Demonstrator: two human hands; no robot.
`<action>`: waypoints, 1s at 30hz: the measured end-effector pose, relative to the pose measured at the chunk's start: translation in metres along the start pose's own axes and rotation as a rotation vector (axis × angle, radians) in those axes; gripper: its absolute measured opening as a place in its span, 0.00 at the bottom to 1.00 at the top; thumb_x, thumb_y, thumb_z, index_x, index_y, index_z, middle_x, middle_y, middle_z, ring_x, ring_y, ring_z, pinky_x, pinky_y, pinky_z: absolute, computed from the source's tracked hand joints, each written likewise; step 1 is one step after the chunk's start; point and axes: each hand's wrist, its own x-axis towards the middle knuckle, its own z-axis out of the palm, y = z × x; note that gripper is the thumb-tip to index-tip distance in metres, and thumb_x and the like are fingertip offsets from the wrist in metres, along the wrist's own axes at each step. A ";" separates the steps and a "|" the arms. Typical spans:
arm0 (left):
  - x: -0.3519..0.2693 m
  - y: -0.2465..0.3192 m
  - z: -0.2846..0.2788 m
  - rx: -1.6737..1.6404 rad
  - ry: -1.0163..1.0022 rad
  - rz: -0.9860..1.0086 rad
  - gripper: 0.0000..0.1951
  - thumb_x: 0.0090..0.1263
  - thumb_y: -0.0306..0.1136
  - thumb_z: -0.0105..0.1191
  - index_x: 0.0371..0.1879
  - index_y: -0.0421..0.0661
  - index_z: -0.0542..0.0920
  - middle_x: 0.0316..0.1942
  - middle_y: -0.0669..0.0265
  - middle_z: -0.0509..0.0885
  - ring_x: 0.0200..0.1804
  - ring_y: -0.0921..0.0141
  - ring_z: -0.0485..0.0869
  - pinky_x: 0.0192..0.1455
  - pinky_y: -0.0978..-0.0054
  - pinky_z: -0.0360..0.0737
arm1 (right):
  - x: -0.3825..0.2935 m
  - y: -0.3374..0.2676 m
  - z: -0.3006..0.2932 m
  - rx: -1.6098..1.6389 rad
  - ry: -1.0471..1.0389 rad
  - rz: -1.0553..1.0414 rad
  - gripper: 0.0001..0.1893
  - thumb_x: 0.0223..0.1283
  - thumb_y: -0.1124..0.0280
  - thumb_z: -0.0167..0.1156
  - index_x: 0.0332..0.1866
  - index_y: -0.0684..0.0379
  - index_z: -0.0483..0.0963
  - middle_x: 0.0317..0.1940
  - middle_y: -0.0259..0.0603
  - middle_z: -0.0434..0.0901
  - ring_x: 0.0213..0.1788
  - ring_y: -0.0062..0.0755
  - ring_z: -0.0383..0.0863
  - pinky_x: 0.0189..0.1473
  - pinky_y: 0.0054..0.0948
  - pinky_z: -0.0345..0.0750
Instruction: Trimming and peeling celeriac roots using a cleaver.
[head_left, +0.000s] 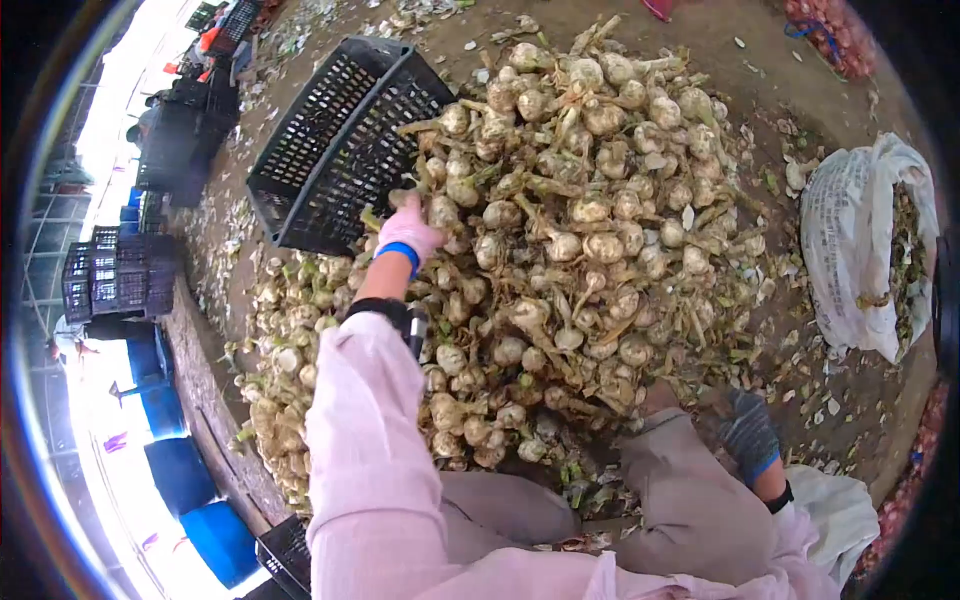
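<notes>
My left hand (411, 229), in a pink glove with a blue cuff, reaches to the left side of a large heap of garlic bulbs (589, 210) with dry stems. Its thumb and fingers are spread around a garlic bulb (444, 212); whether they grip it cannot be told. Just beyond that hand, a black perforated plastic crate (352, 142) leans against the heap, tilted. My right hand (750, 435), in a grey knit glove with a blue cuff, is low by my right knee. It is blurred, and its fingertips and anything in them are unclear.
A white woven sack (847, 240) of plant scraps stands on the right. Trimmed-looking garlic bulbs (289, 360) lie left of the heap. Stacked crates (120, 274) and blue barrels (217, 540) line the left. Filled red mesh sacks (832, 37) lie at the upper right. Peelings litter the ground.
</notes>
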 end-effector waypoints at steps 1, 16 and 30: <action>0.010 0.017 0.008 0.090 -0.096 -0.010 0.47 0.44 0.45 0.63 0.68 0.52 0.58 0.55 0.52 0.77 0.55 0.57 0.78 0.57 0.67 0.75 | -0.004 -0.007 -0.008 0.117 -0.011 0.108 0.17 0.46 0.61 0.67 0.39 0.63 0.78 0.32 0.54 0.81 0.35 0.53 0.80 0.36 0.42 0.77; -0.216 0.119 0.017 -1.709 -0.710 0.371 0.51 0.35 0.16 0.68 0.65 0.44 0.55 0.49 0.57 0.78 0.50 0.64 0.79 0.50 0.68 0.79 | 0.051 -0.082 -0.044 -0.095 0.140 -0.289 0.24 0.37 0.62 0.64 0.46 0.57 0.76 0.32 0.45 0.79 0.33 0.47 0.78 0.33 0.38 0.76; -0.261 0.161 0.057 -0.740 0.074 1.398 0.41 0.42 0.30 0.71 0.59 0.44 0.66 0.45 0.70 0.82 0.48 0.75 0.81 0.65 0.69 0.68 | 0.020 -0.050 -0.055 -0.057 0.218 -0.426 0.23 0.40 0.63 0.60 0.47 0.56 0.76 0.29 0.43 0.79 0.30 0.46 0.79 0.31 0.39 0.75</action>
